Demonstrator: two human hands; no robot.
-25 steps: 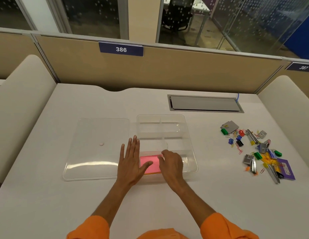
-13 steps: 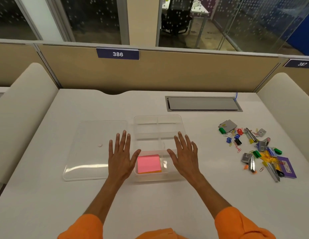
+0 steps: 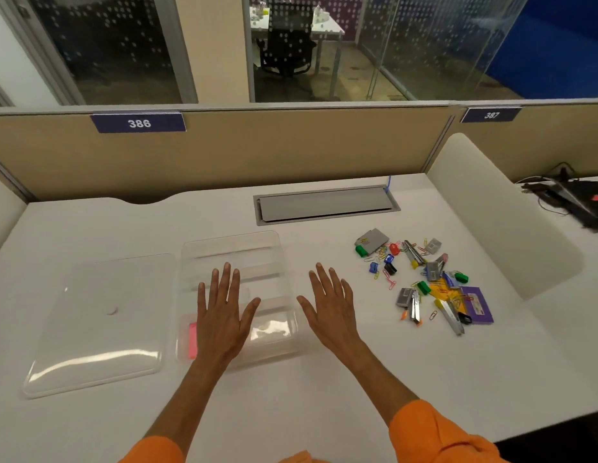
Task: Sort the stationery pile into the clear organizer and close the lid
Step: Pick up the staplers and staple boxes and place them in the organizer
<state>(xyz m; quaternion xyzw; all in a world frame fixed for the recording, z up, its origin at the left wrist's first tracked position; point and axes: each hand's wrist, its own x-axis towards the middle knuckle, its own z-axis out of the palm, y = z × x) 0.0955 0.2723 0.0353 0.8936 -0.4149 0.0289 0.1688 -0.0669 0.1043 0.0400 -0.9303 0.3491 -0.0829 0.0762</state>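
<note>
Bright orange sleeves (image 3: 434,436) pushed up both forearms, bare hands, no jewellery visible

Plate "386" (image 3: 139,123), plate "387" (image 3: 491,115), on partition (image 3: 291,152)

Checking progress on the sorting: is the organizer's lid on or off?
Off. The clear lid lies flat on the desk just left of the organizer, whose compartments stand uncovered.

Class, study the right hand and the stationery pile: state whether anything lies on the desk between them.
Nothing visible does. Only bare desk separates the right hand from the stationery pile. The clear organizer sits on the hand's other side, with its lid off beside it.
</note>
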